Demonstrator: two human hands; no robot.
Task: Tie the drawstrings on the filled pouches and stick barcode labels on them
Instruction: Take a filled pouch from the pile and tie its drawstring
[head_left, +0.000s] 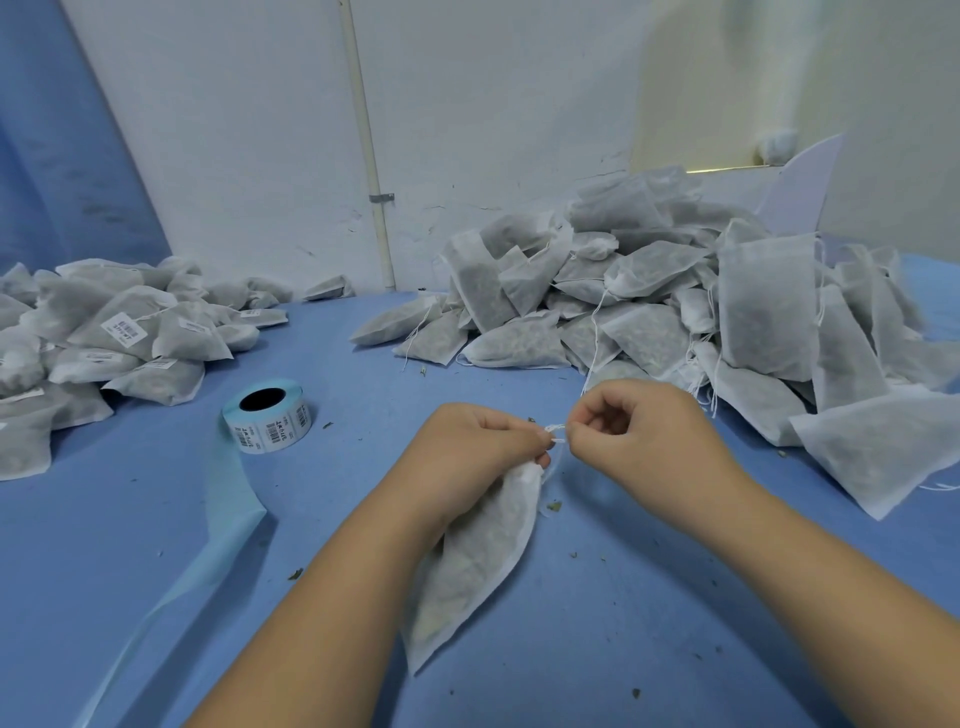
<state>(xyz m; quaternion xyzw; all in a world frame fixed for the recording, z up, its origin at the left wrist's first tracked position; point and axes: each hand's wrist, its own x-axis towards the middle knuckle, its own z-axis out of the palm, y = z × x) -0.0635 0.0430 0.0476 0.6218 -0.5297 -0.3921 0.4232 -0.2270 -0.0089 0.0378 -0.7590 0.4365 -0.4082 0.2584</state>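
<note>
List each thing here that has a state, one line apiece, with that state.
pouch: filled, no label on the side shown, neck gripped by the left hand.
drawstring: pinched by the right hand; knot not discernible.
label roll: partly unrolled, backing strip trailing toward the camera.
right pile: filled pouches, strings loose, no labels showing.
left pile: filled pouches, several labelled.

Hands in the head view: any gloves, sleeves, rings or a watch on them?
The left hand and right hand are bare: no gloves, and no rings visible. Both forearms run uncovered to the frame's edge, with no sleeve, watch or bracelet in view.
</note>
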